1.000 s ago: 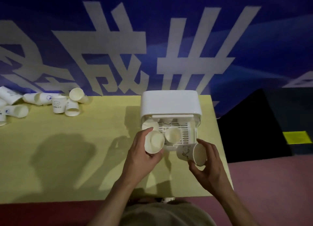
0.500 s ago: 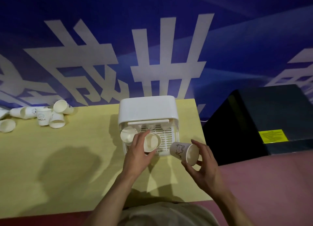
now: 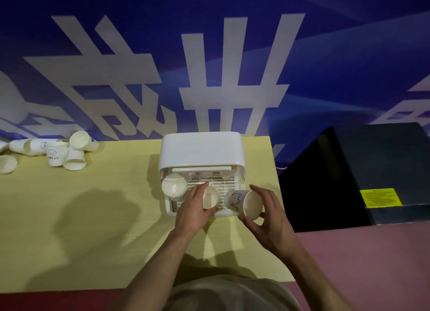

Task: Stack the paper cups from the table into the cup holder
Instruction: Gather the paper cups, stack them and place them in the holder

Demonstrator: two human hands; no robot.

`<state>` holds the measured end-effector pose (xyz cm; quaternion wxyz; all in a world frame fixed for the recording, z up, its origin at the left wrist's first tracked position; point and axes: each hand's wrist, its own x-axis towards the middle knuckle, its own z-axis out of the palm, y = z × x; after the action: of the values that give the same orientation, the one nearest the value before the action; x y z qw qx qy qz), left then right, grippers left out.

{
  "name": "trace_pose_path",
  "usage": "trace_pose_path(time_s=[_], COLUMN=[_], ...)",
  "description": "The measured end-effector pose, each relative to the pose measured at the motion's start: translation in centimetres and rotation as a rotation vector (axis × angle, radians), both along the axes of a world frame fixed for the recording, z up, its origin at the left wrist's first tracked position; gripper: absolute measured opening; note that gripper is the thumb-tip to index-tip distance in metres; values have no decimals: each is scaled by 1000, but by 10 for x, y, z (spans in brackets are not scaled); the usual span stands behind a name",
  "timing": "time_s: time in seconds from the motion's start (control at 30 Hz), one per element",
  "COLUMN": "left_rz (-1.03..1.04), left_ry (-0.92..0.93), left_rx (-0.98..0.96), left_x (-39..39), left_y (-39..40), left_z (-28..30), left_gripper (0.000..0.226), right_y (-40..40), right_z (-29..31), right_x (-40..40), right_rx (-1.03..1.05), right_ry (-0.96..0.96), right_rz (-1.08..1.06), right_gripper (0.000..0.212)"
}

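A white cup holder [image 3: 202,151] with a slatted tray stands at the far side of the yellow table [image 3: 93,217]. One paper cup [image 3: 174,187] lies on its side in the tray's left part. My left hand [image 3: 195,208] grips a plain paper cup [image 3: 210,196] over the tray's middle, mouth facing me. Beside the tray's right front corner, my right hand [image 3: 267,220] holds a paper cup with a bear drawing [image 3: 244,203], tilted on its side. Several loose paper cups [image 3: 55,152] lie in a pile at the table's far left.
A black box [image 3: 372,171] with a yellow label stands right of the table. A blue wall with large white characters rises behind. The floor at lower right is pinkish red.
My left hand has carried its cup forward from in front of the holder to over the tray's middle. My right hand with the bear cup has come closer to the tray's right corner.
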<state>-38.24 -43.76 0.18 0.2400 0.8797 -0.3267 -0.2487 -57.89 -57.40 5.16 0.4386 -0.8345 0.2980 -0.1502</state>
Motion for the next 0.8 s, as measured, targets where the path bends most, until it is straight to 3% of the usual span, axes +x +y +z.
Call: trace_pose_path(time_s=[0.27,0.47,0.8], left_rz=[20,13,163], left_ry=[18,15,-20], left_rx=[-19,-131,-201], left_x=[-2,-9,-8], left_y=[6,41,102], left_z=[1,16,49], left_gripper=[100,82,66], right_y=[5,11,21], right_z=[-2,-2,-18], right_x=[23,51,97], right_rx=[-20,-113,-278], right_ry=[-3,19,164], right_rz=[74,171,280], right_gripper=[76,71,83])
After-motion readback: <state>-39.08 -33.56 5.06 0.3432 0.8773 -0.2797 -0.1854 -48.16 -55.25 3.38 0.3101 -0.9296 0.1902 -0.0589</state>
